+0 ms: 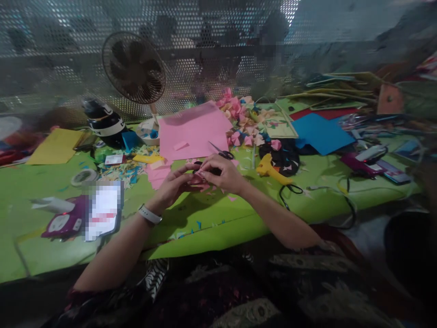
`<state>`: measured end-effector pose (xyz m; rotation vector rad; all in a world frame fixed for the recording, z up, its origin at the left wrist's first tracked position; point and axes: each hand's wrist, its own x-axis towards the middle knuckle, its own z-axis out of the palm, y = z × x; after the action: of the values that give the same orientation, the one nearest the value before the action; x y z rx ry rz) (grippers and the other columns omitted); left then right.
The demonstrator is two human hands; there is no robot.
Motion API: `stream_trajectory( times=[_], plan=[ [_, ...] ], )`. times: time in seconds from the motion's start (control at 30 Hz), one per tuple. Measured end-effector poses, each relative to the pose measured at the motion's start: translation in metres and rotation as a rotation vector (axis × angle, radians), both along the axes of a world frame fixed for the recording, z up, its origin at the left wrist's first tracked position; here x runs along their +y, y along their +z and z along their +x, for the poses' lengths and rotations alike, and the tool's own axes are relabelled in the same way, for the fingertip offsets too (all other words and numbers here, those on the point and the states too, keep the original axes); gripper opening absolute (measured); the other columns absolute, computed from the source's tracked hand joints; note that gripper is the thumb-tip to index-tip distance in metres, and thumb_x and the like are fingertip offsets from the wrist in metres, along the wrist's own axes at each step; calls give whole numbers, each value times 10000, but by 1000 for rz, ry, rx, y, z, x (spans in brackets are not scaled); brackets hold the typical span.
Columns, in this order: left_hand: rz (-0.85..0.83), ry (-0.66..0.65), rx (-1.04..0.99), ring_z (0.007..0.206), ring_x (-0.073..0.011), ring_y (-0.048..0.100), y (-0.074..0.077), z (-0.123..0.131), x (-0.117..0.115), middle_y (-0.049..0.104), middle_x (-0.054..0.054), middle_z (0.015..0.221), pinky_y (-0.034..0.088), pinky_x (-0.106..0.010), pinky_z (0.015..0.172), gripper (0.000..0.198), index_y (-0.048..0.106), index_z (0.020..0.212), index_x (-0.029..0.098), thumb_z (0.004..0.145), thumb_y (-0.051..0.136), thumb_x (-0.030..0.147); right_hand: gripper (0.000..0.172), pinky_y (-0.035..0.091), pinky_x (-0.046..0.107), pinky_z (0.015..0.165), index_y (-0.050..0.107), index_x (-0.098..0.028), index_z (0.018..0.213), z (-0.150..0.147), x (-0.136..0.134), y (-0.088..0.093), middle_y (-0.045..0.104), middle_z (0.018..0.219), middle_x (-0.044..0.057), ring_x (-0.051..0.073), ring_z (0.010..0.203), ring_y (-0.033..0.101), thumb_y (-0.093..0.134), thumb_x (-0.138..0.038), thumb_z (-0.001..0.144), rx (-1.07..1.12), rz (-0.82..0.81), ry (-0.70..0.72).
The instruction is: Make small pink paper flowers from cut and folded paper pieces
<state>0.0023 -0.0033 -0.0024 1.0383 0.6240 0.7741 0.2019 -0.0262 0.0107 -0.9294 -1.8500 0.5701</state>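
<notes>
You're pinching a pink paper piece with left hand and right hand, it's sitting between them, inside the surface's front edge; long axis unclear.

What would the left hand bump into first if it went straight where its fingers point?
Probably the bare right hand. The left hand points toward it, with the small pink paper piece already at the fingertips of both. Depth there is hard to judge.
</notes>
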Motion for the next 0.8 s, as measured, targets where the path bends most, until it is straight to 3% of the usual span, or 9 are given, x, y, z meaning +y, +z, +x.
stream_trajectory(
  times=[0.23, 0.33, 0.4, 0.5, 0.63, 0.8],
  plan=[
    [304, 70, 83, 872, -167, 749, 0, 2, -4, 782, -32, 876, 595, -329, 903, 541, 615, 1261, 190, 786, 809, 364, 224, 499, 309, 689, 620, -183, 811, -1, 7, -1, 623, 766, 15, 155, 716, 592, 670, -402, 798, 229, -368, 33],
    [376, 79, 100, 963, -212, 749, -1, 0, -2, 788, -91, 956, 587, -358, 916, 557, 586, 1290, 175, 816, 776, 397, 248, 486, 299, 718, 641, -187, 829, 25, 23, 0, 642, 770, 9, 150, 733, 588, 687, -426, 785, 249, -357, -129],
    [415, 123, 121, 965, -223, 748, -3, -2, 2, 785, -107, 967, 593, -358, 875, 559, 576, 1294, 165, 826, 755, 413, 189, 458, 290, 692, 649, -183, 789, 50, 36, 1, 621, 704, -3, 140, 668, 555, 656, -371, 799, 156, -303, -354],
    [447, 212, 228, 827, -198, 749, -6, -6, 10, 781, -86, 904, 583, -295, 713, 495, 619, 1212, 158, 804, 750, 407, 140, 440, 297, 729, 648, -178, 691, 79, 50, -1, 653, 694, 21, 164, 703, 585, 626, -260, 802, -229, -275, -629],
    [506, 213, 436, 603, -156, 667, -8, -9, 17, 733, -47, 738, 477, -249, 548, 366, 701, 1059, 148, 777, 741, 379, 147, 447, 290, 722, 690, -185, 677, 88, 55, -9, 717, 736, 59, 199, 746, 642, 631, -219, 808, -601, -436, -614],
    [661, 65, 567, 484, -124, 522, -16, -6, 15, 632, 3, 582, 367, -239, 496, 302, 748, 976, 184, 708, 794, 315, 153, 474, 308, 807, 741, -191, 867, 81, 53, -10, 760, 919, 85, 226, 860, 672, 592, -214, 839, -510, -272, -794]
  ],
)
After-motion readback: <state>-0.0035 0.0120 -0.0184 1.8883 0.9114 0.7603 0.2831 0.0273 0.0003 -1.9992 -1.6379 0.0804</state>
